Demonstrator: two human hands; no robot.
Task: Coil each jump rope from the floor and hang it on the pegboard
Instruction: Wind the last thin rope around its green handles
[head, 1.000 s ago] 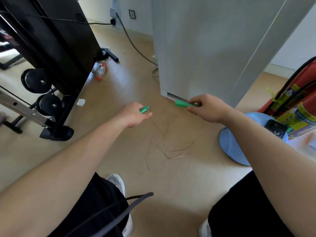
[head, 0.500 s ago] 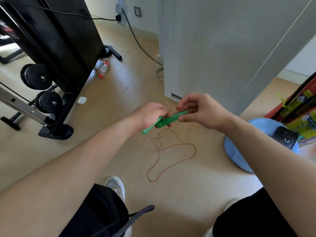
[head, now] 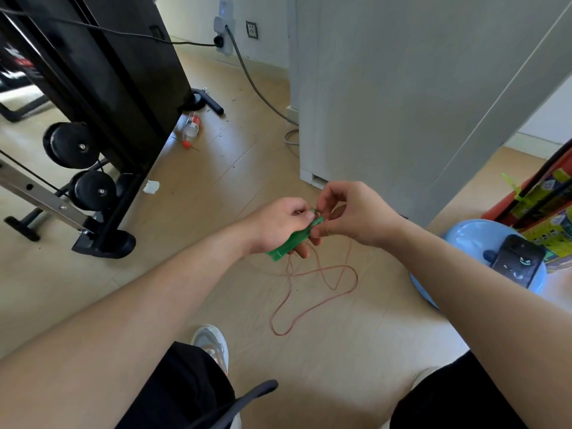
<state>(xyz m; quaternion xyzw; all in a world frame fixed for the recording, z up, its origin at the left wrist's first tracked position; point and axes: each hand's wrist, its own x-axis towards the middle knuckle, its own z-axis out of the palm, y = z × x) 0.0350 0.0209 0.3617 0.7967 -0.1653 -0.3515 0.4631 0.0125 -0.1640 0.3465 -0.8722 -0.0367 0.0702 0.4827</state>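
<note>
I see both green handles point(head: 291, 243) now together in my left hand point(head: 278, 222), fingers clamped round them; a second ago each hand held one. My right hand point(head: 356, 212) pinches their far tip. The thin rope point(head: 312, 305) trails down, looping on the floor point(head: 340, 351) nearby.

A bottle point(head: 192, 126) lies by the black machine point(head: 123, 72), a phone point(head: 517, 261) on a blue basin point(head: 464, 239).
</note>
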